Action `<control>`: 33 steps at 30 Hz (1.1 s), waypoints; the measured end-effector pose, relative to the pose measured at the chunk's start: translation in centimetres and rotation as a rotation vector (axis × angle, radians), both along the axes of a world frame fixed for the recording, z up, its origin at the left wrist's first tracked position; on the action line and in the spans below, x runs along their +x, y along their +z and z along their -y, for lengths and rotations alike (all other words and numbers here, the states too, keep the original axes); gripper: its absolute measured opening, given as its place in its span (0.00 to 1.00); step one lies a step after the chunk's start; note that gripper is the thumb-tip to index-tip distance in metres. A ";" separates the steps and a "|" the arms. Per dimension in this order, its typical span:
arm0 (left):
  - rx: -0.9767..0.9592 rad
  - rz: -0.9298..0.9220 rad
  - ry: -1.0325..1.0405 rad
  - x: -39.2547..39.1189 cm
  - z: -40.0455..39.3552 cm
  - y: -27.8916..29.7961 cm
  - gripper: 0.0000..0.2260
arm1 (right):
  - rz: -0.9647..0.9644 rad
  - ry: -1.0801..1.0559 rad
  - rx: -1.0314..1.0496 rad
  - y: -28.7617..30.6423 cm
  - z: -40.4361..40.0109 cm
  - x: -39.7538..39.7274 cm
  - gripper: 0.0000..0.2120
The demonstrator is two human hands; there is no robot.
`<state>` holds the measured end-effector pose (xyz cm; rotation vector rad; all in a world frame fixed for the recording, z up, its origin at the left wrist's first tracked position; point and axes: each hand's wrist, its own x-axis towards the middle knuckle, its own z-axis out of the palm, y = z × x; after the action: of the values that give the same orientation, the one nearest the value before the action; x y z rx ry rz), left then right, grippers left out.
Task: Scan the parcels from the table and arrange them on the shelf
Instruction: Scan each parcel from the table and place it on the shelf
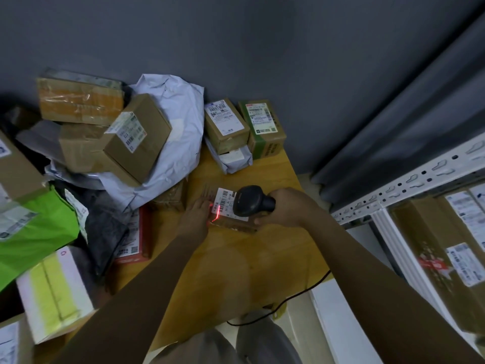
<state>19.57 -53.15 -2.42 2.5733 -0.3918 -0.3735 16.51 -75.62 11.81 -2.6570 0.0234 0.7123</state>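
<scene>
On the wooden table (262, 258) by a grey wall, a small labelled parcel (231, 216) is steadied by the flat, straight-fingered left hand (195, 219), while a black barcode scanner (249, 203) is gripped over it by the right hand (286, 208).

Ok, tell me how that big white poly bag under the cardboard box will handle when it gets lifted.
Probably floppy: the white poly bag is wrinkled and slumps around its contents. It likely sags from whichever edge is gripped. The cardboard box lies tilted on it, so that would probably slide off unless removed first. Its film looks smooth, perhaps slippery.
</scene>
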 end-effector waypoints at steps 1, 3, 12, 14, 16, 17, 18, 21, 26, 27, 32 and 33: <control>0.002 0.000 0.007 0.0 0.1 0.0 0.20 | -0.002 0.005 -0.007 0.1 0.1 0.0 0.17; 0.004 0.001 0.005 0.0 0.2 0.1 0.19 | 0.002 0.003 -0.013 0.2 0.4 0.0 0.17; 0.010 -0.007 -0.018 0.1 0.1 0.5 0.18 | -0.014 -0.087 0.083 -0.1 0.6 -0.4 0.17; -0.022 -0.024 0.003 0.3 0.2 0.6 0.18 | 0.013 -0.176 0.189 -1.0 0.8 -0.8 0.15; -0.118 -0.079 0.116 0.4 0.3 1.0 0.20 | 0.083 -0.331 0.300 -3.1 1.1 -1.3 0.14; -0.163 -0.100 0.182 0.4 0.3 1.0 0.21 | 0.116 -0.445 0.364 -4.5 1.2 -1.6 0.14; -0.197 -0.108 0.238 0.3 0.4 1.3 0.21 | 0.138 -0.564 0.413 -5.9 1.2 -1.9 0.13; -0.274 -0.221 0.410 -0.2 0.8 1.4 0.26 | 0.145 -0.767 0.443 -9.4 1.3 -1.8 0.12; -0.435 -0.472 0.631 -0.8 1.4 -0.2 0.43 | 0.196 -0.846 0.514 -12.4 1.3 0.7 0.12; -0.485 -0.505 0.651 -0.9 1.6 -0.3 0.41 | 0.189 -0.839 0.538 -12.8 1.1 1.3 0.12; -0.724 -0.715 0.760 -1.7 2.4 0.3 0.29 | 0.134 -0.838 0.624 -13.7 0.8 1.2 0.13; -0.742 -0.721 0.744 -2.0 2.3 0.3 0.28 | 0.143 -0.858 0.632 -13.6 0.9 0.6 0.13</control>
<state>17.60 -55.41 -2.15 1.5517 0.5743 -0.6672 17.13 -76.50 -1.76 -1.8158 0.7194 0.1814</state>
